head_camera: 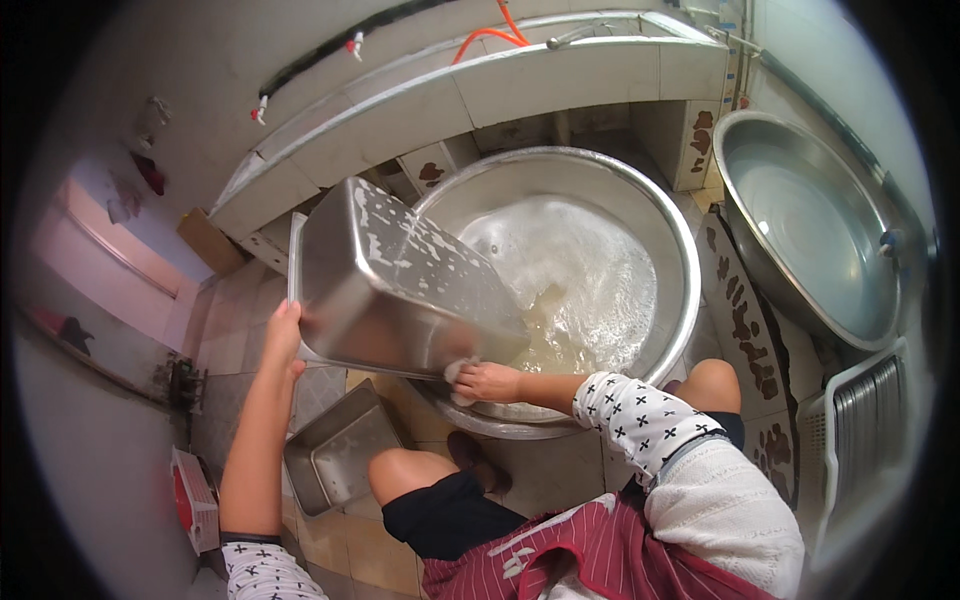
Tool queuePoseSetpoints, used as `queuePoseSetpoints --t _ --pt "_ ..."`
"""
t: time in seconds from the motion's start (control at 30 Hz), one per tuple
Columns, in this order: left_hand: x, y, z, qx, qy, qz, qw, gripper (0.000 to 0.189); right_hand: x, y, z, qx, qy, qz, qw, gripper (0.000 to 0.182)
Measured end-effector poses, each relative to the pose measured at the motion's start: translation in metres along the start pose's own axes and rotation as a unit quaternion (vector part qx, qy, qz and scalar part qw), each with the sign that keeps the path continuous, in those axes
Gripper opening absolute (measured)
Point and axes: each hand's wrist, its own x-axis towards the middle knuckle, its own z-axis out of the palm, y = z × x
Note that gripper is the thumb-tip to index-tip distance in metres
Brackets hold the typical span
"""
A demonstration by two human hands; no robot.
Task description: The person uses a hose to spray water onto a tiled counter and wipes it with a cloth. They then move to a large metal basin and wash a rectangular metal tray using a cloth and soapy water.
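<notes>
A deep rectangular stainless steel pan is tilted on its side above a large round metal basin of foamy water. White suds cling to the pan's underside. My left hand grips the pan's rim at its left end. Near the lower edge, my right hand presses a pale cloth or sponge against the pan. The inside of the pan faces away from view. A second rectangular metal pan lies on the floor, left of my knee.
At the right stands another large metal basin holding water. Below it, a white plastic crate holds several metal trays. A tiled trough with an orange hose runs along the back. A pinkish basket is at lower left.
</notes>
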Motion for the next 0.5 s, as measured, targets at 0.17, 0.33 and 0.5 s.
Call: queuePoseSetpoints --t 0.17,0.33,0.5 --pt "0.038 -0.025 -0.017 0.002 -0.039 0.035 0.999 0.037 -0.066 0.055 0.097 0.024 -0.315 0.078 0.946 0.019" --pt "0.018 -0.019 -0.017 0.020 -0.024 0.014 0.999 0.033 -0.081 0.053 0.117 0.088 -0.263 0.465 0.841 0.030" --pt "0.026 -0.037 -0.022 0.046 -0.001 0.073 0.996 0.027 -0.054 0.050 0.058 0.308 -0.053 0.647 0.695 0.042"
